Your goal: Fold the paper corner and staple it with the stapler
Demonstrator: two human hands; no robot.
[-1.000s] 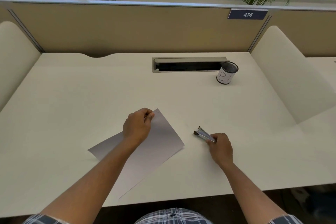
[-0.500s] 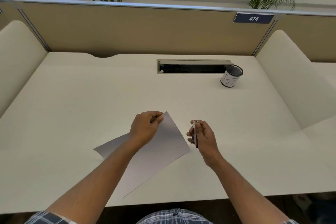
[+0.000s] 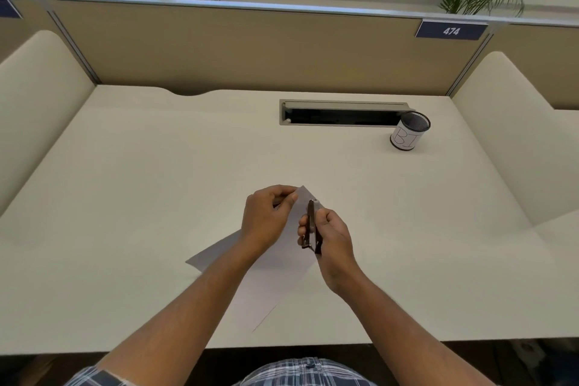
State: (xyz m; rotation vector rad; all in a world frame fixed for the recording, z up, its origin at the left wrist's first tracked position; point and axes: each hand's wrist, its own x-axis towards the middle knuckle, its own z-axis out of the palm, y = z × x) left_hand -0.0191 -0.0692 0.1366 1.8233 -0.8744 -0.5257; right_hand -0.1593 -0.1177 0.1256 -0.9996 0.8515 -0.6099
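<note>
The left hand (image 3: 266,219) pinches the far corner of a white rectangular sheet of paper (image 3: 275,269) between thumb and curled fingers, lifting that corner slightly while the rest of the sheet lies flat on the cream laminate surface (image 3: 141,197). The sheet sits turned at an angle, its long axis running from the pinched far corner back toward the near edge of the surface, with one corner pointing left and another pointing at the person.

The right hand (image 3: 332,236) is wrapped round a small dark brown and silver metal stapler (image 3: 311,226), fingers curled over its left side and thumb on the right. The stapler stands just to the right of the left hand, over the paper's far right edge, close to the pinched corner. Its long axis runs almost straight away from the person, with the silver nose pointing to the far side and the dark hinge end toward the wrist. Whether its mouth already has the paper's edge in it cannot be told.

Well apart from both hands, at the far right of the surface, stands a black mesh pen cup (image 3: 409,131) wrapped in a white paper label with hand-drawn letters. It is just beside the right end of a grey rectangular cable slot (image 3: 341,112) let into the surface. Behind rises a tan partition (image 3: 235,50) bearing a dark blue number plate (image 3: 451,30) reading 474.
</note>
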